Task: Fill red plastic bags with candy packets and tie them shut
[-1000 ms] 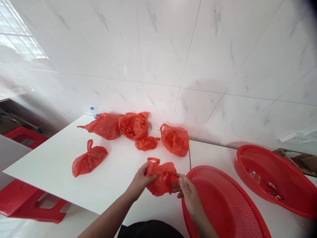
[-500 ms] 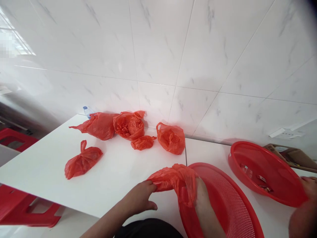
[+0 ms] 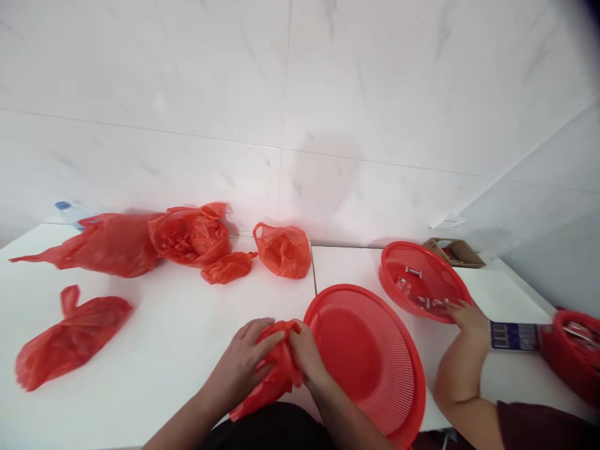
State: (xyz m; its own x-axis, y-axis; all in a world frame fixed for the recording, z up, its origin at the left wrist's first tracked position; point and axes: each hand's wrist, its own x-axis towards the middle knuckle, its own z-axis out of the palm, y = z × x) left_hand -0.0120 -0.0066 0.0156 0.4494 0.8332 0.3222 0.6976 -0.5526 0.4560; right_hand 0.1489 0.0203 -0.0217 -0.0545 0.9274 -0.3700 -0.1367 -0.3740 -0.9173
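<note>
Close in front of my body, a thin red plastic bag (image 3: 280, 365) is bunched between both hands. My left hand (image 3: 241, 356) curls over its left side, fingers bent against the plastic. My right hand (image 3: 305, 350) pinches the gathered top from the other side. Part of the bag hangs down below the fingers toward my dark clothing. Just right of my right hand stands a large red plastic basket (image 3: 354, 350) with perforated walls; no contents show inside it.
Along the wall lie red plastic bags (image 3: 124, 244), with another knotted bag (image 3: 75, 331) at left. A co-worker's hand (image 3: 469, 322) reaches into a red basket (image 3: 422, 275) holding small packets. A cardboard box (image 3: 457, 253) and another red basket (image 3: 569, 356) stand farther right.
My right hand has come out from inside the bag over the basket. Both hands and the bag are now left of the basket, nearer my body. The view has turned right.
</note>
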